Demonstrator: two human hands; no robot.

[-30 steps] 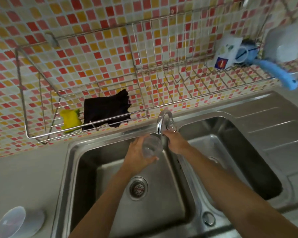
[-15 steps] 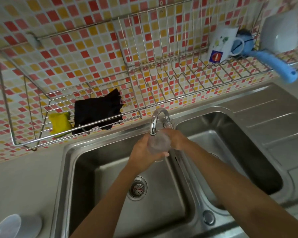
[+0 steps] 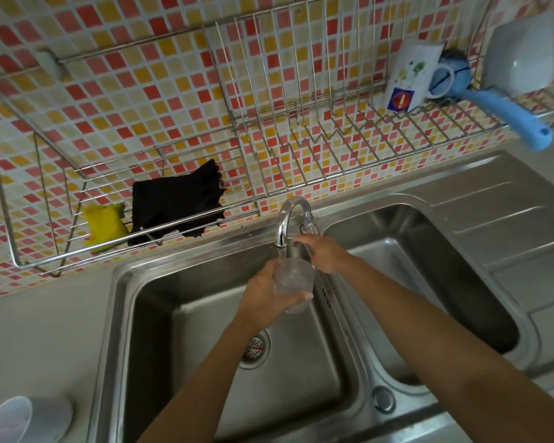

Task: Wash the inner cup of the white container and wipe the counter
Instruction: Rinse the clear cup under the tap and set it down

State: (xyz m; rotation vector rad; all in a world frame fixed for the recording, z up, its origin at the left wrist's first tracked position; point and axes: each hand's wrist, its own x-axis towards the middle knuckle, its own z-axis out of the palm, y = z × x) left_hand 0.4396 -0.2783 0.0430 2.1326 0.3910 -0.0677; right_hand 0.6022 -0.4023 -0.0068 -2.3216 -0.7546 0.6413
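My left hand [image 3: 266,292] grips a clear inner cup [image 3: 293,278] over the left sink basin [image 3: 288,385], right under the chrome tap spout [image 3: 285,222]. Water runs from the spout into the cup. My right hand [image 3: 325,254] reaches behind the cup and its fingers hold the tap handle [image 3: 308,226]. The white container [image 3: 23,420] lies on its side on the counter [image 3: 39,340] at the bottom left. A dark cloth [image 3: 176,199] and a yellow sponge [image 3: 104,228] rest in the wire rack [image 3: 333,161] on the tiled wall.
The right sink basin [image 3: 435,266] and a ribbed draining board [image 3: 506,219] lie to the right. On the rack's right end stand a white printed mug [image 3: 410,78], a blue-handled scoop [image 3: 506,113] and a white bowl [image 3: 525,52].
The camera view shifted down and left. The cup came up under the spout and water now flows into it. My right hand stays at the tap handle.
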